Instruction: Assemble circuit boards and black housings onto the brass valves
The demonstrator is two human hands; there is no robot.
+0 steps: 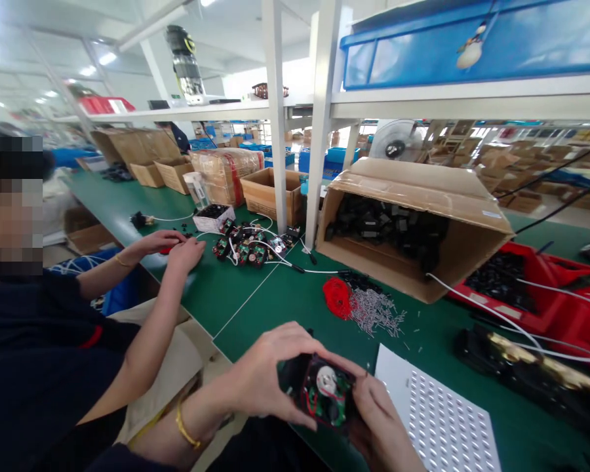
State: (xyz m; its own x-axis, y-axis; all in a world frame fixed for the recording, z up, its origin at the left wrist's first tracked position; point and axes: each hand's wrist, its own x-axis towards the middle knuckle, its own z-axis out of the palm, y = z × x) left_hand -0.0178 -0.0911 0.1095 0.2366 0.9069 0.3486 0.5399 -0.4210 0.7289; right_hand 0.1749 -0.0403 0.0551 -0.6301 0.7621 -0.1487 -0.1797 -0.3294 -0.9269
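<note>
Between my two hands I hold a small black housing [327,390] with a green circuit board, red wires and a round whitish part showing in its open face. My left hand [275,370] wraps round its left side, thumb below and fingers over the top. On the right side, my right hand [378,416] grips the same housing, its lower fingers partly hidden. Just past my hands, on the green table, lie a pile of small silver screws [376,311] and a red coil [337,297]. A white plate with rows of raised dots [440,410] lies beside my right hand.
A tipped cardboard box [413,177] of black parts stands ahead, near red bins [545,288]. Several circuit assemblies with white cables [248,246] lie at mid-table. To my left, a co-worker's hands [179,249] work at the table. Shelf posts [319,131] rise ahead.
</note>
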